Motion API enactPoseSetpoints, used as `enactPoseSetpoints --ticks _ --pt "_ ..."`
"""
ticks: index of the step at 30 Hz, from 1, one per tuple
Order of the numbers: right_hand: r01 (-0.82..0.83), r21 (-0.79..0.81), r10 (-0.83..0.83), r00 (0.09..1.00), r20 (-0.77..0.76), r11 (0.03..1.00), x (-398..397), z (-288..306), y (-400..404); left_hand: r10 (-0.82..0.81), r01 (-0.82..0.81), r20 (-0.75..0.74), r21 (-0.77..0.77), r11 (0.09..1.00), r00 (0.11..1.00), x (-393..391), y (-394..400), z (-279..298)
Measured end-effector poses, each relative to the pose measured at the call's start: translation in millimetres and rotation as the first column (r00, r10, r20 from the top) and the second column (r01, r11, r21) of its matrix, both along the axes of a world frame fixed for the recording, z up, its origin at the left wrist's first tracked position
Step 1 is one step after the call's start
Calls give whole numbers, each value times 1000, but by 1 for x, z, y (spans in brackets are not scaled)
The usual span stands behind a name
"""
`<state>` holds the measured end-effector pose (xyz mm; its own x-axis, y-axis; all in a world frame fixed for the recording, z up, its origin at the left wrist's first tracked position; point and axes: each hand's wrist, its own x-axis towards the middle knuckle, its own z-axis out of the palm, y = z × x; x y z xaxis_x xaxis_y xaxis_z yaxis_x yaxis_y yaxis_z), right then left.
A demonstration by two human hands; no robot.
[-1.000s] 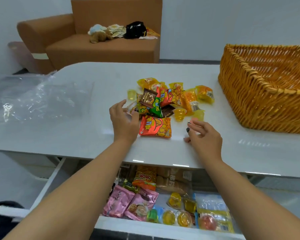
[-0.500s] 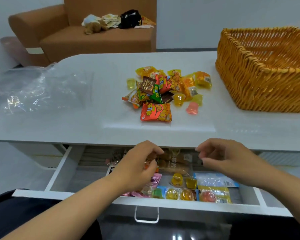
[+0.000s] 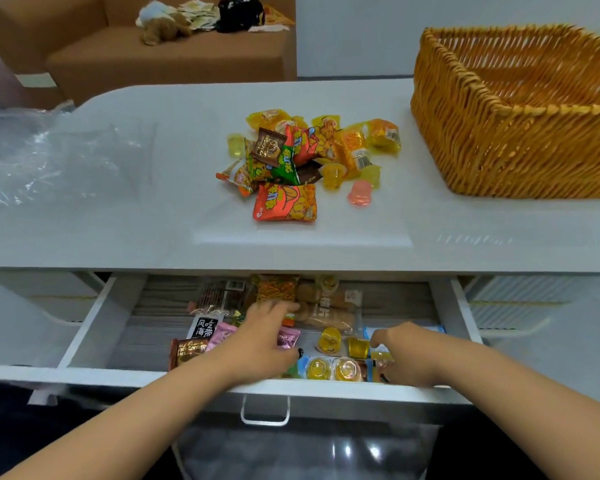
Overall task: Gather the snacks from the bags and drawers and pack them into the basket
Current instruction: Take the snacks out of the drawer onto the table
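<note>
Both hands (image 3: 257, 337) (image 3: 400, 355) in open drawer (image 3: 94, 327); basket (image 3: 520, 116) upright, mouth up.

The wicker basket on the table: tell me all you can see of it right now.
The basket is woven of orange-tan wicker with a braided rim and slanting walls. It stands upright at the far right of the white table, cut off by the frame edge. What shows of its inside holds no snacks. The snack pile lies apart, to its left.

Your one camera sits on your head, facing forward and down. It looks closely over your left hand (image 3: 257, 344) and right hand (image 3: 400, 355); beyond them lies the surface (image 3: 118, 220), farther off the sofa (image 3: 174, 57).
</note>
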<state>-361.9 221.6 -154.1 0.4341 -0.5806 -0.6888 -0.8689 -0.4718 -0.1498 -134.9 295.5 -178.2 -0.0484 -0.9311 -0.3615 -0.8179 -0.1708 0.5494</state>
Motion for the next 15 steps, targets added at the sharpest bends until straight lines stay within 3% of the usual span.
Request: enactPoseSetpoints --ticks 6,9,15 --pt "-9 -21 8 999 -43 1000 5 -25 -4 -93 94 -10 165 982 996 -9 -14 -8" --pt "-16 -21 14 996 -86 1000 7 -36 -9 -128 133 -40 174 976 991 -31 -27 -13" --pt "23 -54 -27 997 -77 998 10 -46 -13 -251 210 94 317 925 963 -57 -37 -25"
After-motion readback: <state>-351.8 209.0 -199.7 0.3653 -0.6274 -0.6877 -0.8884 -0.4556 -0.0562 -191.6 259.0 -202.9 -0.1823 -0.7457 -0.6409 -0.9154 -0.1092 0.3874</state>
